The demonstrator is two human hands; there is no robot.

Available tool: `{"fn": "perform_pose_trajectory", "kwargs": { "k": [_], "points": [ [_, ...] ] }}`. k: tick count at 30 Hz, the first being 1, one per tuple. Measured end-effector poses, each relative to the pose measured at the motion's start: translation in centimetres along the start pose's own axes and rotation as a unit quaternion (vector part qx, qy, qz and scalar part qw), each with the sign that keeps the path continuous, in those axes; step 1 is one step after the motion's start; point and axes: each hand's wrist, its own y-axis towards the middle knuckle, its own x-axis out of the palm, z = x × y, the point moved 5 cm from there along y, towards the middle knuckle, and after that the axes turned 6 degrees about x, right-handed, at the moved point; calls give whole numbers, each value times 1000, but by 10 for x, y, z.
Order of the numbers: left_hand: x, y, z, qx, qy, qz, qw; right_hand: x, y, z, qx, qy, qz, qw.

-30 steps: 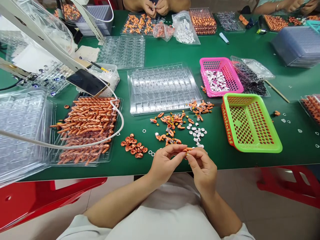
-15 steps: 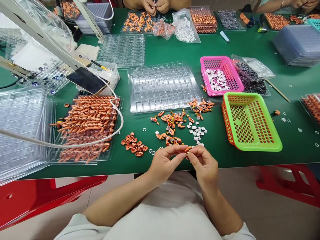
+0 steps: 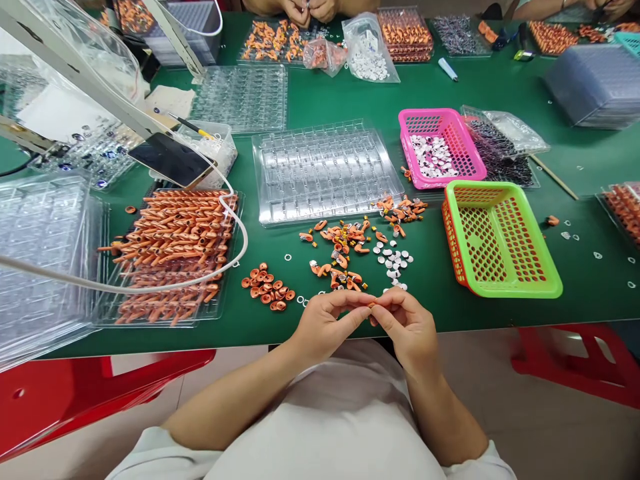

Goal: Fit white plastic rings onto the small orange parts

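Close to the table's front edge, my left hand (image 3: 327,323) and my right hand (image 3: 407,327) meet with fingertips pinched around a small orange earbud housing (image 3: 371,305), mostly covered by the fingers. Just beyond them lies a loose pile of orange earbud housings (image 3: 345,237) with bits of yellow on them. White round discs (image 3: 394,259) are scattered to the right of that pile. Left of my hands sits a group of copper-coloured cup-shaped caps (image 3: 267,288), with a few white rings (image 3: 300,300) beside it.
A green basket (image 3: 553,287) stands at right, a pink basket (image 3: 475,170) holding white discs behind it. A clear tray (image 3: 265,217) lies ahead. At left, a white cable (image 3: 245,243) loops over stacked orange stems (image 3: 185,233). Another person's hands (image 3: 310,10) work across the table.
My fingertips have closed further over the earbud housing, so less of it shows. Both hands stay in nearly the same place; the whole view has shifted slightly.
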Motion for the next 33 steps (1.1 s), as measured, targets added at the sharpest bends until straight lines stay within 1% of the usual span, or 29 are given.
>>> {"fn": "perform_pose_trajectory", "kwargs": {
  "k": [3,6,10,15,17,20,22,24,26,28,30,33],
  "points": [
    [1,0,-2,-10,-32,8,999,2,-2,-2,-11,-27,-11,1000],
    [0,-1,-6,-14,-31,31,999,3,-5,-5,-35,-85,7,996],
    [0,-1,-8,-6,14,50,999,4,-7,-10,-77,-174,47,981],
    [1,-1,-3,18,85,72,994,7,-5,-13,-110,-223,62,966],
    [2,-2,-2,21,92,77,993,9,-5,-14,-142,-250,72,955],
    [1,-2,-2,29,91,82,992,14,-8,-18,-225,-283,91,928],
    [0,-2,-2,29,88,83,992,16,-9,-19,-250,-282,87,922],
    [-1,-2,-1,23,82,80,993,14,-6,-16,-219,-257,65,939],
    [-2,-2,-1,12,69,73,995,9,-2,-12,-152,-207,32,966],
    [-2,-1,0,0,50,69,996,5,3,-8,-84,-151,-4,985],
    [-2,0,-1,-10,29,68,997,1,6,-7,-44,-118,-25,992],
    [-2,1,-2,-20,11,71,997,-1,7,-7,-26,-121,-18,992]
  ]
}}
